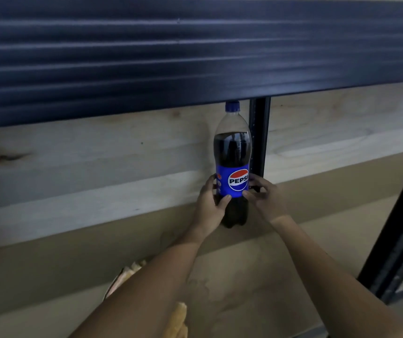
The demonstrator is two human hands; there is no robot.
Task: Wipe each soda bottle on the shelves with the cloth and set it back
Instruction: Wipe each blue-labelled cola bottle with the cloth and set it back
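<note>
Both forearms reach forward and upward from the bottom of the head view, converging on a single soda bottle (232, 164) that stands upright at the back of a shelf (256, 276), against a pale wooden back wall (98, 152). The bottle has a blue cap, dark cola filling it to the shoulder and a blue Pepsi label facing the camera; its base looks to sit on the shelf board, though the shadow there makes contact hard to confirm.

The left hand (210, 203) clasps the bottle's lower left side — thumb across the front just under the label, fingers curled round the far side, wrist bent slightly upward. The right hand (266, 196) comes in from the right with its fingers curled toward the label's edge; the thumb tip touches the bottle at the label's lower right corner, while the other fingers bend round behind it, partly lost in the dark. So both hands hold the bottle near its label, one on each flank.

Just behind the bottle a black metal upright (258, 132) rises to the dark blue beam (195, 57) of the shelf above; the cap sits just below that beam. A second black post (400, 228) slants along the right edge. A yellowish cloth (178, 320) lies on the shelf board beneath the left forearm — partly hidden by it.
</note>
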